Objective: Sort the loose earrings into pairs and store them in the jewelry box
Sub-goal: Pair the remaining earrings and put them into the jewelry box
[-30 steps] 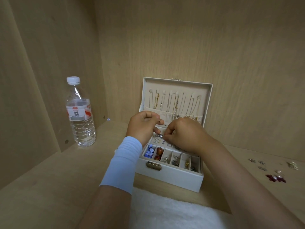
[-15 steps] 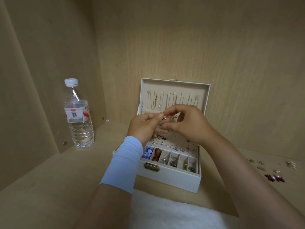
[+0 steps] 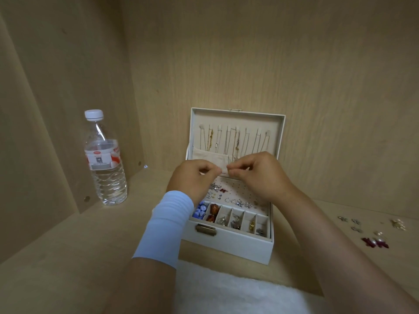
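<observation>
**Both hands pinched together above the open jewelry box**

At the left of the frame a clear water bottle (image 3: 104, 159) with a white cap stands upright on the wooden shelf (image 3: 68, 257), close to the side wall and well apart from everything else.

Moving toward the centre, a pale blue sleeve (image 3: 165, 232) covers the left wrist. The left hand (image 3: 192, 180) hangs over the back left part of the box, fingers curled, thumb and forefinger pressed together in a pinch. Whatever sits between them is too small to make out.

The white jewelry box (image 3: 226, 243) sits in the middle of the frame with its brass latch (image 3: 205, 230) facing the camera. Its lid (image 3: 235, 114) stands upright, with thin necklaces (image 3: 235, 141) hanging inside it. On the dotted pad in the box, small silver and red earrings (image 3: 235, 200) lie in loose rows. The front compartments (image 3: 235, 219) hold blue beads at the left end, amber pieces next, then small metal items.

Just right of the left hand, nearly touching it at the fingertips, the right hand (image 3: 260, 175) is curled in the same way, thumb and forefinger pinched. I cannot tell what it holds.

At the far right of the frame, the loose earrings (image 3: 371, 232) lie scattered on the shelf: silver ones, a gold one and a dark red cluster.

A white fluffy cloth (image 3: 238, 293) fills the bottom centre.
</observation>
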The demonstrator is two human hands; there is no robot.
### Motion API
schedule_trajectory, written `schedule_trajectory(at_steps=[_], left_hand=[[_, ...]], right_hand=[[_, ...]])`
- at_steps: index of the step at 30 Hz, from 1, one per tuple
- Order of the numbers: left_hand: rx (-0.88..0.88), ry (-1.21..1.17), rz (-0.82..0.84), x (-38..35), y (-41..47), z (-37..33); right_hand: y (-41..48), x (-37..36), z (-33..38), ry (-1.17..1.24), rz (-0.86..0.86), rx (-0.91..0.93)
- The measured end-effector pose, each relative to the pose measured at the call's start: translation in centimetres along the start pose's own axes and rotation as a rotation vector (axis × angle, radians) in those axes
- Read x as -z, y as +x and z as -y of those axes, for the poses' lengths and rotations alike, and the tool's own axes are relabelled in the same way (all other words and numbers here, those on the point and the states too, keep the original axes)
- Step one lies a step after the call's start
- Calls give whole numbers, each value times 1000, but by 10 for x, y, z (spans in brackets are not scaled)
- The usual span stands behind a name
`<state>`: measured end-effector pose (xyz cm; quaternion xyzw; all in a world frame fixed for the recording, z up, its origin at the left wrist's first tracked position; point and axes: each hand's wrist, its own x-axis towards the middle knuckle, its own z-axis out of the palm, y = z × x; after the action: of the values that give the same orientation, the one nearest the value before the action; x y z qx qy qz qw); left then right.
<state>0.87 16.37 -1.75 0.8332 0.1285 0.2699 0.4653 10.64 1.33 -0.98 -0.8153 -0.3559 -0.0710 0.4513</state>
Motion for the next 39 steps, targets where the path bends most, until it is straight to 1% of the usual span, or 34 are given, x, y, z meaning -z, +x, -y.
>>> schedule_trajectory(at_steps=[1, 3, 5, 8, 13, 18, 27, 31, 34, 36, 39], left_hand=[[1, 102, 14, 0, 1, 3], [8, 207, 56, 1, 4, 8], [10, 284, 93, 1, 6, 11], [6, 350, 109, 0, 9, 12], [-21, 343, 119, -1, 9, 11], [-24, 365, 134, -1, 9, 13], [-18, 415, 136, 0, 9, 12], [-13, 434, 134, 0, 9, 14], [-16, 438, 136, -1, 10, 14], [-19, 442, 140, -1, 10, 14], [-18, 436, 145, -1, 11, 14]], right_hand=[[-1, -1, -3, -121, 51, -10], [-2, -3, -6, -298, 129, -17], [-3, -5, -6, -367, 150, -6], [-1, -9, -5, -381, 157, 33], [-1, -13, -6, -421, 151, 96], [-2, -15, -4, -501, 126, 214], [1, -17, -1, -532, 177, 287], [3, -20, -1, -552, 176, 285], [5, -21, -2, -565, 221, 283], [4, -19, -2, -571, 255, 243], [2, -15, -1, -544, 244, 175]])
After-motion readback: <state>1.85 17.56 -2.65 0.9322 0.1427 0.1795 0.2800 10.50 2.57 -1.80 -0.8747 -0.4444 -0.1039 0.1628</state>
